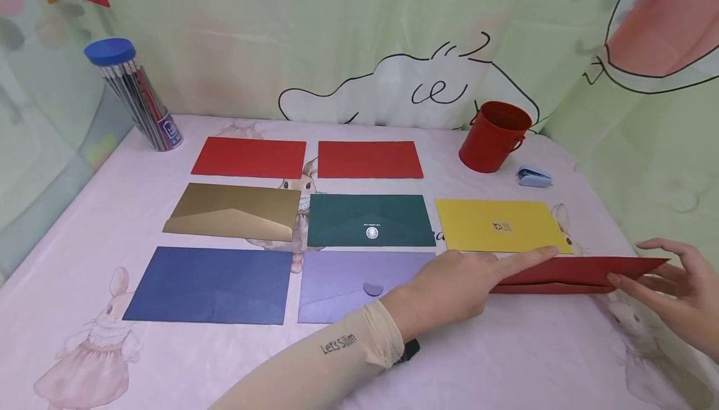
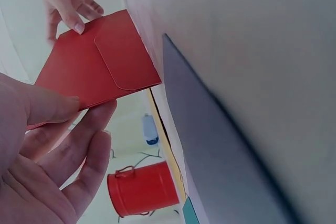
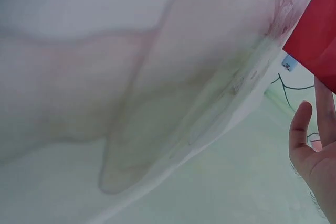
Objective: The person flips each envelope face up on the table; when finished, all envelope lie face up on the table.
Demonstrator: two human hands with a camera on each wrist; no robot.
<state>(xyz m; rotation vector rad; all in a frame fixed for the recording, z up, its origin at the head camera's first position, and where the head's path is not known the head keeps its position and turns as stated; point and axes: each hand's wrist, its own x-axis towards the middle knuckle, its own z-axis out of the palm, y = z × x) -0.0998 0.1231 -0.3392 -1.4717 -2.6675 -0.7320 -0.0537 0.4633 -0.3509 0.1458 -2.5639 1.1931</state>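
A dark red envelope [image 1: 562, 276] is held between both hands, tilted up at the front right, just in front of the yellow envelope [image 1: 505, 226]. My left hand [image 1: 457, 285] pinches its left end, thumb on the near face and fingers behind. At the other end my right hand [image 1: 682, 297] grips it with the thumb in front. The left wrist view shows the flap side of this red envelope [image 2: 84, 64], the flap lying against it. Part of a lilac envelope [image 1: 342, 279] is hidden under the left forearm.
Two red envelopes [image 1: 249, 157] lie at the back. Gold [image 1: 236, 210] and green envelopes [image 1: 367, 216] form the middle row with the yellow one; a blue envelope [image 1: 210, 285] lies front left. Behind stand a pencil tub [image 1: 137, 98], a red bucket [image 1: 489, 141] and a light-blue stapler [image 1: 533, 176].
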